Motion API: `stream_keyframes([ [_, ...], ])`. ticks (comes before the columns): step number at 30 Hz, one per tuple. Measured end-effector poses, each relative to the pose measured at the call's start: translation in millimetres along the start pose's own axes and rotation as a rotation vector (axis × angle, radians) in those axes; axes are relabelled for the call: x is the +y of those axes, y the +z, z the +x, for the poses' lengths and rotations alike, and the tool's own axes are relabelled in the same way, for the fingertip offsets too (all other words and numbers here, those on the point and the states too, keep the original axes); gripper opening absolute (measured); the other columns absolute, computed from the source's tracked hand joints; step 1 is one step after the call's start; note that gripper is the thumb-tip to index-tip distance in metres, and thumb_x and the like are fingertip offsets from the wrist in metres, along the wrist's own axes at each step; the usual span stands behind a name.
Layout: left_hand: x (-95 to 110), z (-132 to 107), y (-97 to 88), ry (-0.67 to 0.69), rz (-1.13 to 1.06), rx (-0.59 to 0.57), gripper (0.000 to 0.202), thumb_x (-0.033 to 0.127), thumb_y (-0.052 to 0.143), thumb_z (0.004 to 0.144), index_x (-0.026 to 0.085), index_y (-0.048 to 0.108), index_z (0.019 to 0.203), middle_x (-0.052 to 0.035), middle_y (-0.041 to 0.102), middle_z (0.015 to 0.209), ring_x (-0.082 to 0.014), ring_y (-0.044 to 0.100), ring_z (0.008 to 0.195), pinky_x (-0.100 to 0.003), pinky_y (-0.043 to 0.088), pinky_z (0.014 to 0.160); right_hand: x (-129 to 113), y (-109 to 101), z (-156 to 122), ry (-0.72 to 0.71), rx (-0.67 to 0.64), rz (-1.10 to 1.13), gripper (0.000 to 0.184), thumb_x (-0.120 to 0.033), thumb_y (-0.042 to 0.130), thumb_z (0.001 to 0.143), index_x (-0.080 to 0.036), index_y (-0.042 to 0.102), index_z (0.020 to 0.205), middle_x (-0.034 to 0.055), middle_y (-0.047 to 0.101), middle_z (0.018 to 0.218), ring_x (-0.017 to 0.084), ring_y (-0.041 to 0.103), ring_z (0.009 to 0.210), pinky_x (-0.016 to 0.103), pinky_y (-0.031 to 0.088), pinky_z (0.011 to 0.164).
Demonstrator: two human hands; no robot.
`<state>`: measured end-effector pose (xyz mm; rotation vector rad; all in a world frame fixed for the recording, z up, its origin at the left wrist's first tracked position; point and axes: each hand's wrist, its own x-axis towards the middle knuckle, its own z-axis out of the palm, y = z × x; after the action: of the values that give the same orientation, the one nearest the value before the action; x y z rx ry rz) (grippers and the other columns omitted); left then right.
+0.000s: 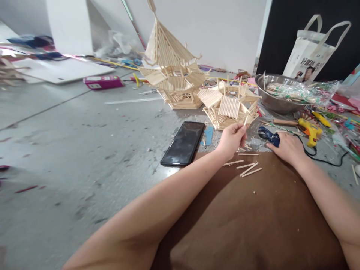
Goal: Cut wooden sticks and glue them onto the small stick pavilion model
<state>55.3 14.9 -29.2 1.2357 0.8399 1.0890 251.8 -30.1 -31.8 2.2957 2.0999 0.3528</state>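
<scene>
My left hand [232,139] pinches a short thin wooden stick [245,120] upright, at the near side of a low stick-built model [229,107] with slatted roof panels. To the right, my right hand [289,146] is closed around a dark blue tool with loop-like handles [268,135]; its working end is hidden, so its exact kind is unclear. Several loose cut sticks [251,172] lie on the brown cloth [253,225] in front of me. Behind the low model, on the left, stands a taller stick pagoda [174,71] with a pointed roof.
A black phone [184,144] lies left of my left hand. Beyond my right hand are a yellow glue gun [311,131] with a black cord and a metal bowl [277,105] holding wrapped sticks. A purple box [103,82] and a white bag [312,52] stand farther back.
</scene>
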Motion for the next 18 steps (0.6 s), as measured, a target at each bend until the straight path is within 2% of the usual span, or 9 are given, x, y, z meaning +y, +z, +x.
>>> stream_keyframes([
  [4, 3.8, 5.3, -3.6, -0.049, -0.15, 0.011, 0.006, 0.019, 0.052, 0.078, 0.014, 0.053, 0.082, 0.0045, 0.054, 0.057, -0.0026, 0.046, 0.038, -0.016, 0.036, 0.04, -3.4, 2.5, 0.2, -0.002, -0.071, -0.06, 0.056, -0.059, 0.037, 0.077, -0.013, 0.05, 0.105, 0.0164, 0.061, 0.096, 0.029, 0.058, 0.087, 0.036, 0.039, 0.07],
  [8, 7.5, 10.9, -7.6, -0.092, -0.168, 0.029, 0.01, 0.02, 0.053, 0.079, 0.013, 0.051, 0.072, 0.0013, 0.06, 0.063, -0.0022, 0.048, 0.039, -0.016, 0.038, 0.041, -5.5, 0.8, 0.4, 0.01, -0.107, -0.069, 0.055, -0.058, 0.037, 0.077, -0.014, 0.049, 0.106, 0.0152, 0.06, 0.1, 0.028, 0.057, 0.089, 0.036, 0.038, 0.072],
  [14, 9.2, 19.8, -11.5, -0.149, -0.148, 0.057, 0.021, 0.031, 0.053, 0.079, 0.014, 0.051, 0.067, 0.0022, 0.059, 0.052, -0.0039, 0.046, 0.033, -0.017, 0.036, 0.036, -7.6, -1.5, -0.3, 0.006, -0.114, -0.088, 0.054, -0.057, 0.035, 0.078, -0.013, 0.05, 0.105, 0.0159, 0.061, 0.098, 0.029, 0.057, 0.091, 0.036, 0.038, 0.071],
  [18, 8.6, 22.2, -10.7, -0.139, -0.166, 0.076, 0.021, 0.029, 0.052, 0.08, 0.014, 0.05, 0.065, 0.0026, 0.058, 0.05, -0.004, 0.045, 0.031, -0.017, 0.033, 0.034, -8.7, -2.8, -0.9, 0.002, -0.125, -0.095, 0.053, -0.057, 0.034, 0.078, -0.013, 0.051, 0.103, 0.0162, 0.061, 0.097, 0.029, 0.056, 0.091, 0.036, 0.037, 0.072],
])
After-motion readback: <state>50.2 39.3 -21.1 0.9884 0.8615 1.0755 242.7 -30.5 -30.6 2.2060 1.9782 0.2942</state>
